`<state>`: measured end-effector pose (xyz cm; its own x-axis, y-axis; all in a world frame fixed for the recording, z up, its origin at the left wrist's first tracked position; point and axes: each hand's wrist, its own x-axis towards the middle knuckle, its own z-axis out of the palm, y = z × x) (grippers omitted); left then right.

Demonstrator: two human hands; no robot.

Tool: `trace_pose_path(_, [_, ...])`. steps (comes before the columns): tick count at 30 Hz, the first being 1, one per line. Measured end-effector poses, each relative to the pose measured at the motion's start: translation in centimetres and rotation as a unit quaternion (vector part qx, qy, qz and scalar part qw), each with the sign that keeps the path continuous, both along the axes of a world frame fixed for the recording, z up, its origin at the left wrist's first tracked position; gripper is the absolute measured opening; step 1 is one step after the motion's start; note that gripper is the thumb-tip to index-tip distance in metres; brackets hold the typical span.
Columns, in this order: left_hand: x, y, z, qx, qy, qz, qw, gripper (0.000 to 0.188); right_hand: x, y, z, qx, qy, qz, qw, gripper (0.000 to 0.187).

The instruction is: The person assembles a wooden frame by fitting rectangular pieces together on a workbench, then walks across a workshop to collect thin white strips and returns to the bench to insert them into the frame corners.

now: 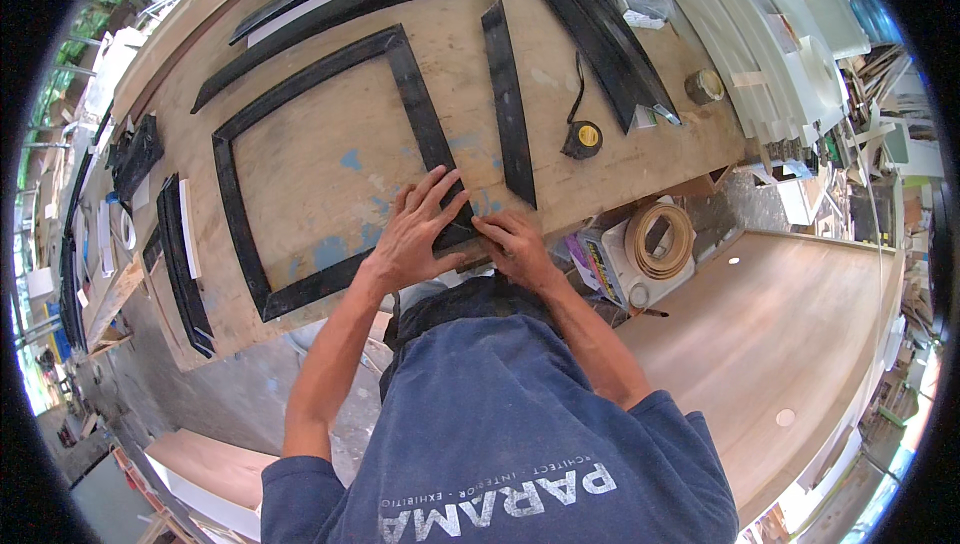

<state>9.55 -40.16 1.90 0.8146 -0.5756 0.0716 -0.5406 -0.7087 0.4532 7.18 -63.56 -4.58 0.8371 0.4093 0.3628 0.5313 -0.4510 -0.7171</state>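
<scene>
A black four-sided frame lies flat on the wooden worktable, its near right corner in front of me. My left hand rests over that corner with its fingers spread across the black strip. Against the outer side of the same corner, my right hand has its fingers bent and drawn together on the frame's edge. Both hands partly cover the joint there. A loose black strip with slanted ends lies just right of the frame. Farther right is a black and yellow tape measure.
More black strips lie at the far right, others beyond the frame and some at the left. A tape roll sits near the right edge. Below right are a coiled wood-coloured band and a large wooden panel.
</scene>
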Motion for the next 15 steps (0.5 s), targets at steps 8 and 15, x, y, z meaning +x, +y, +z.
trace_pose_path(8, [2.3,0.7,-3.4,0.083,0.018,-0.083,0.993,0.091,-1.5,0.8,0.0,-0.016,-0.005,-0.063,0.998,0.042])
trace_pose_path(15, [2.9,0.4,-3.6,0.053,0.017,-0.098,0.994,0.084,-3.2,1.8,-1.0,-0.023,-0.041,-0.172,0.984,0.032])
